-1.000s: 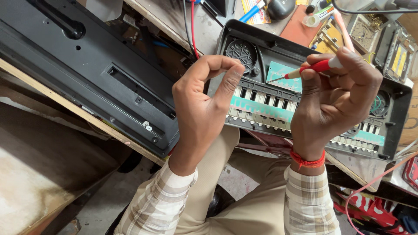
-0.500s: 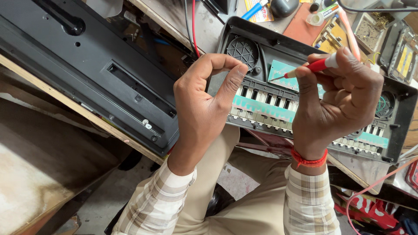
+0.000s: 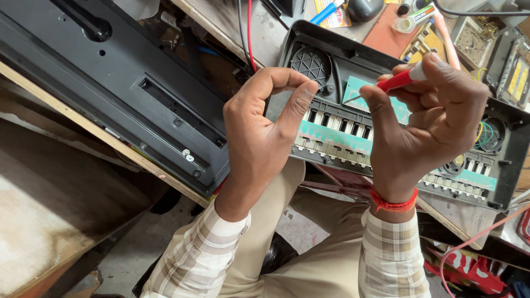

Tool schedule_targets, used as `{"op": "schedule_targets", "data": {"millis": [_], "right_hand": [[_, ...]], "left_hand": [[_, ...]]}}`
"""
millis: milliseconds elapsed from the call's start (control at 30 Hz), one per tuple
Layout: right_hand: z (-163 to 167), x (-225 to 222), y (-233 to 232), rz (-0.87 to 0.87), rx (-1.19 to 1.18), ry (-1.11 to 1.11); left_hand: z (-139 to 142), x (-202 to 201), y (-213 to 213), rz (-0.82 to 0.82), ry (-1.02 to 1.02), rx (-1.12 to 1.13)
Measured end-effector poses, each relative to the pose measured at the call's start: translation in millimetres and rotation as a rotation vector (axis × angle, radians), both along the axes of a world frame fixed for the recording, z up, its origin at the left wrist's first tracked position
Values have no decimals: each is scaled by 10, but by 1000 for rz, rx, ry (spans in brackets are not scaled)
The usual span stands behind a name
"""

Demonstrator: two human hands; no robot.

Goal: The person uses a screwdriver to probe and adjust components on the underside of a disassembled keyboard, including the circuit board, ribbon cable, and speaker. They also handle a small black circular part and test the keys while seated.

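Note:
An opened black keyboard shell (image 3: 499, 182) lies across my lap and the bench edge, its green circuit strips (image 3: 331, 135) and a round speaker grille (image 3: 311, 66) exposed. My right hand (image 3: 428, 121) grips a red-handled screwdriver (image 3: 400, 80), with the thin tip pointing left toward a small green board (image 3: 359, 88). My left hand (image 3: 262, 132) hovers over the shell's left end, fingers curled and thumb near the forefinger, as if pinching something too small to make out. A red thread band circles my right wrist.
A second long black casing panel (image 3: 127, 94) lies to the left on a wooden bench edge (image 3: 72, 118). Red and black wires (image 3: 248, 27), a blue pen (image 3: 328, 11), small bottles and circuit boards (image 3: 519, 66) crowd the bench behind. A pink cable (image 3: 469, 243) trails at lower right.
Both hands have kept almost still over the keyboard shell. My right hand has tilted slightly, bringing the screwdriver tip a little closer to the small green board.

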State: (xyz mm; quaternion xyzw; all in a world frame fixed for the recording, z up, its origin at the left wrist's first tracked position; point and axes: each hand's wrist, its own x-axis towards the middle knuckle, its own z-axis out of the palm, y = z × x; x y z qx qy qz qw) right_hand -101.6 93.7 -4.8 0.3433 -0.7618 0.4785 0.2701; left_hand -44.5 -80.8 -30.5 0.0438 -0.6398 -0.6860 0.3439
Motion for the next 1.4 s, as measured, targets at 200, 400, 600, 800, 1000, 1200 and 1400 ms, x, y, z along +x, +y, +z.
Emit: {"op": "schedule_targets", "data": {"millis": [200, 400, 600, 800, 1000, 1200, 1400], "right_hand": [[-7, -27, 32, 7, -13, -48], [36, 7, 38, 104, 20, -110], [75, -81, 35, 62, 88, 9], [75, -84, 125, 62, 61, -50], [84, 3, 119, 105, 58, -116], [83, -50, 33, 13, 66, 32], [110, -29, 70, 79, 20, -120]], "left_hand": [[-3, -6, 0, -4, 0, 10], [1, 2, 4, -6, -5, 12], [9, 10, 8, -5, -7, -5], [-7, 0, 10, 9, 6, -26], [-4, 3, 22, -1, -5, -14], [5, 5, 40, 11, -14, -10], [-4, -7, 37, 12, -5, -24]]}}
